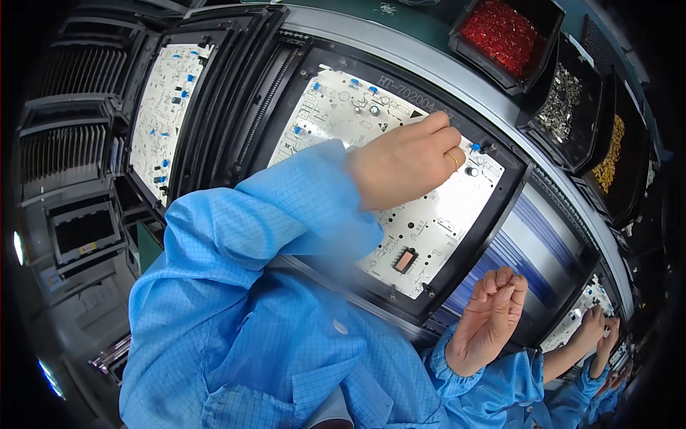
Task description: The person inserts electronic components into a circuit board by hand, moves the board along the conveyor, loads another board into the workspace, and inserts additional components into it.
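Observation:
My left hand (411, 161), with a ring on one finger, reaches over a white circuit board (446, 204). Its fingers are curled together near the board's upper edge, and their tips are hidden behind the hand. The board lies in a black frame (471, 268); it carries several blue parts, round capacitors (471, 171) and a dark rectangular socket (405, 260) with an orange-pink centre. My right hand (489, 322) is raised to the right of the frame, palm up, fingertips pressed together; anything between them is too small to name.
A second framed circuit board (168, 114) stands at left on the line. Bins of red parts (500, 36), silver metal parts (561, 104) and yellow parts (611, 154) line the far right. A co-worker's hands (589, 329) work over another board (572, 314) at right.

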